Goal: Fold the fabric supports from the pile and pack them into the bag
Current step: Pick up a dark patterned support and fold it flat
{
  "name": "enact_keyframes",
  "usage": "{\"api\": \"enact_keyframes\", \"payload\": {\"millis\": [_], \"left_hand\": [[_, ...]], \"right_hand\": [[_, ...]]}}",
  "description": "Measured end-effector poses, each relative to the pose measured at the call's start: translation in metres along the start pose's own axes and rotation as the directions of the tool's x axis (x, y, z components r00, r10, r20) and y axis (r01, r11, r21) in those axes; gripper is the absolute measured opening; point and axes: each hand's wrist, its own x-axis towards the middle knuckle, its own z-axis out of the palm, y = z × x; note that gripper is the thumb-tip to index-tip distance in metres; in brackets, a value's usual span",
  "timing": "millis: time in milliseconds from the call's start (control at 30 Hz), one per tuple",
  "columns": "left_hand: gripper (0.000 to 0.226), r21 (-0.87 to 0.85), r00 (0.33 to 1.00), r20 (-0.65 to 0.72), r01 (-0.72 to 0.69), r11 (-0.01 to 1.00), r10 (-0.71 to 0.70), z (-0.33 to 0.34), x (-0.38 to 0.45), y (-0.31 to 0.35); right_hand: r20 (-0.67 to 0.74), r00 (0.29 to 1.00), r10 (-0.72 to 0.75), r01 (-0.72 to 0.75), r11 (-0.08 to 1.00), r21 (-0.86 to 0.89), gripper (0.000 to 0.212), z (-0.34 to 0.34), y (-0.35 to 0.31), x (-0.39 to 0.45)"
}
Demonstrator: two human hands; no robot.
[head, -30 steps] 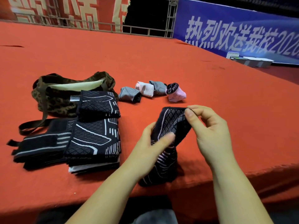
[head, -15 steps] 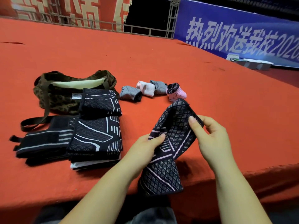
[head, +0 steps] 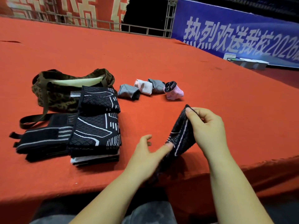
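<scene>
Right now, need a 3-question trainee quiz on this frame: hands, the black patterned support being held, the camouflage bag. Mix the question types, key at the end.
1. True or false: the right hand pinches the top edge of the black patterned knit support.
2. What is the left hand doing? A. gripping the bag strap; B. fingers extended, fingertips at the support's lower part; C. resting flat on the stack.
3. Fill in: the folded black support with white lines leans against the olive camouflage fabric ____, behind the stack of folded black supports.

Key: 1 true; 2 B; 3 bag.
</scene>
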Motion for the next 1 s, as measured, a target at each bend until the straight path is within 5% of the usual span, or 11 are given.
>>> {"api": "enact_keyframes", "payload": {"millis": [67, 133, 300, 533, 733, 1000], "left_hand": [[0.086, 0.248, 0.997, 0.042, -0.073, 0.966, 0.065, 0.007, -0.008, -0.008], [0.05, 0.391, 0.99, -0.004, -0.128, 0.911, 0.141, 0.006, -0.01, -0.013], [0.005, 0.362, 0.949, -0.203, -0.156, 0.919, 0.241, -0.014, -0.011, -0.019], [0.007, 0.011, 0.907, -0.373, -0.207, 0.978, 0.196, -0.027, -0.007, -0.02], [0.012, -0.035, 0.904, -0.398, -0.183, 0.982, 0.154, -0.011, -0.004, -0.024], [0.016, 0.061, 0.897, -0.433, -0.07, 0.996, 0.089, 0.008, 0.026, -0.02]], "right_hand": [[-0.02, 0.999, -0.031, 0.029, 0.998, -0.063, 0.016, 0.001, 0.003, -0.002], [-0.051, 0.996, -0.067, 0.06, 0.989, -0.139, 0.017, -0.002, 0.006, -0.004], [-0.177, 0.984, -0.003, -0.033, 0.979, -0.202, 0.026, -0.018, 0.023, -0.003], [-0.315, 0.938, 0.146, -0.199, 0.97, -0.143, 0.014, -0.042, 0.052, -0.008], [-0.379, 0.895, 0.236, -0.285, 0.956, -0.077, 0.015, -0.056, 0.066, -0.014], [-0.245, 0.943, 0.227, -0.267, 0.953, -0.142, 0.014, -0.047, 0.086, 0.0]]}}
